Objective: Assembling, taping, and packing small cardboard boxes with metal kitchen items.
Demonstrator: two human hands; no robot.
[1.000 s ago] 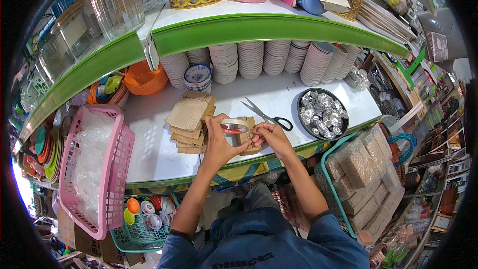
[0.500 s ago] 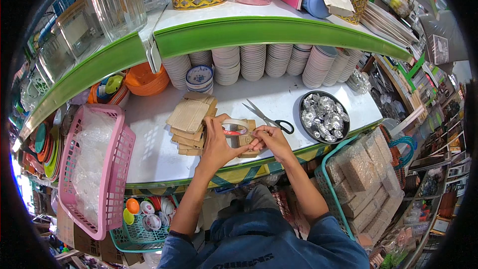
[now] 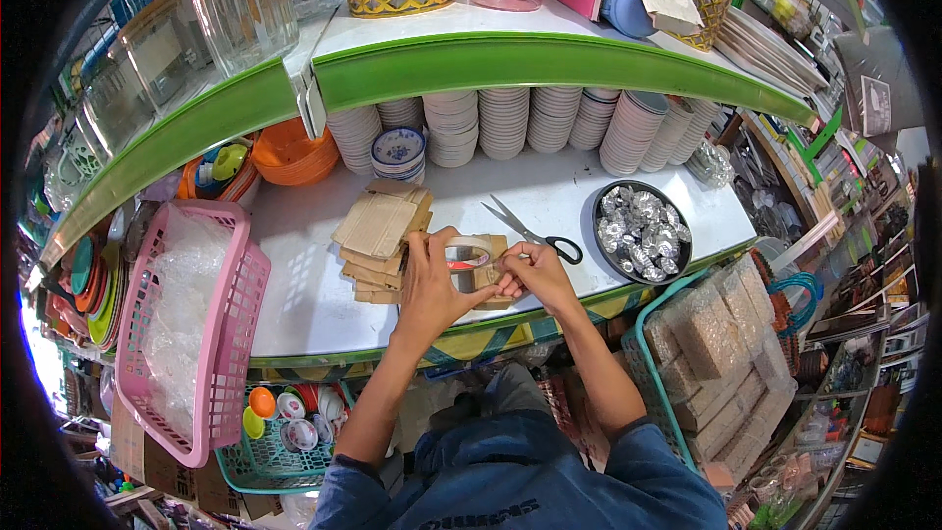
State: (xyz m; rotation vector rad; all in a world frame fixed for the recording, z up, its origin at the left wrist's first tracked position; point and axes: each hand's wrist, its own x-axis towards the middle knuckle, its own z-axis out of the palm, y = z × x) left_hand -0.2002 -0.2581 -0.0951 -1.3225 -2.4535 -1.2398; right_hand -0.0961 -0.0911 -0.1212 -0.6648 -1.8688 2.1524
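My left hand (image 3: 432, 285) grips a roll of clear tape (image 3: 469, 243), with fingers over its top and thumb stretched below. Against the roll's right side, my right hand (image 3: 535, 277) has its fingertips pinched together; what lies between them is too small to make out. Under the hands, partly covered, is a small brown cardboard piece (image 3: 497, 247). A stack of cardboard pieces (image 3: 378, 231) lies just left of my left hand. Scissors (image 3: 535, 233) with black handles rest, blades parted, beyond my right hand. Farther right stands a round black tray (image 3: 601, 236) of silver foil-wrapped pieces (image 3: 643, 226).
A pink basket (image 3: 221, 324) with clear plastic stands at the left. Stacked bowls (image 3: 505, 123) line the back beneath a green-edged shelf (image 3: 549, 59). Below the counter are a teal basket (image 3: 260, 466) of small dishes and another teal basket (image 3: 643, 363) with wrapped blocks.
The roll of tape has tilted slightly in my left hand. My right hand stays pinched beside it, and the whole view has shifted a little.
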